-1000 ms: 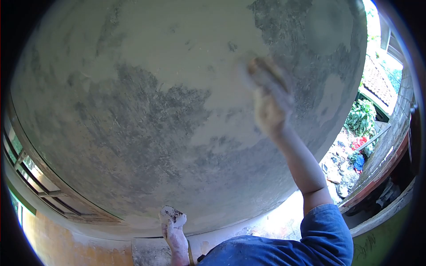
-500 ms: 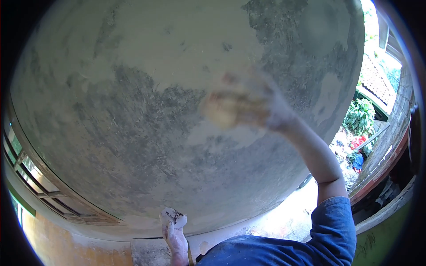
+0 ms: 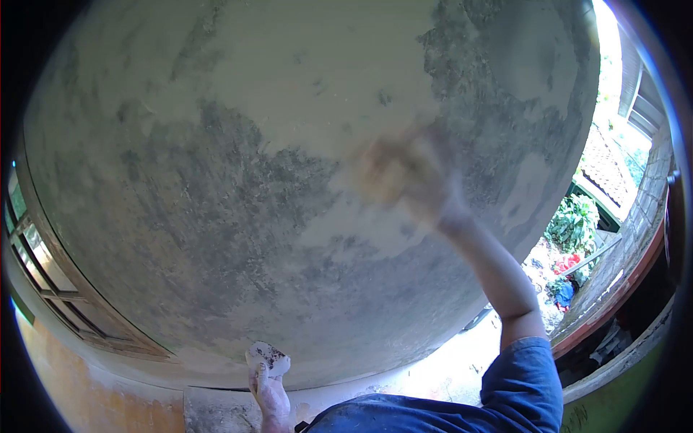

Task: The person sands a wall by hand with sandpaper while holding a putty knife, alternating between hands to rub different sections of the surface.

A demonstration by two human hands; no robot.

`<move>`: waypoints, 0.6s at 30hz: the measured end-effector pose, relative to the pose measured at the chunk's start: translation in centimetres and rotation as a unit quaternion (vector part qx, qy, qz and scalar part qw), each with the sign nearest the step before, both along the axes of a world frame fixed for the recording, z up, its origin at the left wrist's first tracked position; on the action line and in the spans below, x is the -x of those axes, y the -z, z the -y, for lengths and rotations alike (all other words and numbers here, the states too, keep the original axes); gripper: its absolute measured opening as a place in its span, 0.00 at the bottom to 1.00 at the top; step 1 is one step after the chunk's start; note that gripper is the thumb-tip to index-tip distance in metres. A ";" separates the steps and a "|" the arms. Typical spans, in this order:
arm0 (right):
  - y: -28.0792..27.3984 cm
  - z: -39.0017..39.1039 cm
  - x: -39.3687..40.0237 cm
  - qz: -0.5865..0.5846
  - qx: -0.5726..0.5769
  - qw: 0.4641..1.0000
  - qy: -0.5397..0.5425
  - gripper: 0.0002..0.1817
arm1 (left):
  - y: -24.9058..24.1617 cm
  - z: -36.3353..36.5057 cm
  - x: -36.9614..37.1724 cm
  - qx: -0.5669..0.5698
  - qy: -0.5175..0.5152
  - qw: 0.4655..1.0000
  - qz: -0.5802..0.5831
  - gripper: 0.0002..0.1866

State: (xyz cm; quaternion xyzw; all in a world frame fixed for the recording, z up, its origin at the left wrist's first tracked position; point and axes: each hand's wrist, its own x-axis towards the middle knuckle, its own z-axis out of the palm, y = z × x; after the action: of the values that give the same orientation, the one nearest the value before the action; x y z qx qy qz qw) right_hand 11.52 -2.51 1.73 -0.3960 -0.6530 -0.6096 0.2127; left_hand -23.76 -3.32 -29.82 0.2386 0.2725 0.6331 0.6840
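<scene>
A broad grey wall (image 3: pixel 238 209), patchy with pale and dark plaster, fills most of the view. My right hand (image 3: pixel 431 180) is raised at the wall's middle right, smeared by motion. Its fingers close around a pale yellowish pad (image 3: pixel 381 173), too blurred to name surely, at or very near the surface. Low in the view, my left hand (image 3: pixel 269 393) is closed around a whitish, roughly block-shaped piece (image 3: pixel 267 358) with dark specks on its top. Pale dust or plaster coats that hand. The left hand and its piece are just in front of the wall's lower part.
A wooden-framed window (image 3: pixel 68 303) is at the lower left, above an orange-yellow wall (image 3: pixel 108 397). To the right are green plants (image 3: pixel 574 224), red and blue items, and a curved ledge (image 3: pixel 613 278) with a reddish edge.
My right hand and the pad have shifted slightly right across the wall. My left hand still holds the whitish piece. The whole view has turned a little.
</scene>
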 end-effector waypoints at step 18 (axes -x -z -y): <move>-1.5 0.4 -0.3 -0.019 -0.115 0.993 -0.013 0.28 | 0.8 -0.3 0.6 0.005 -0.015 0.999 -0.036 0.19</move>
State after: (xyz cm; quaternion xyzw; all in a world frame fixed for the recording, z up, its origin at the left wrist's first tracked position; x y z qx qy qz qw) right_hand 11.80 -2.88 3.23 -0.3724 -0.5791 -0.6701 0.2773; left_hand -24.37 -3.07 -30.66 0.2537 0.3037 0.6327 0.6657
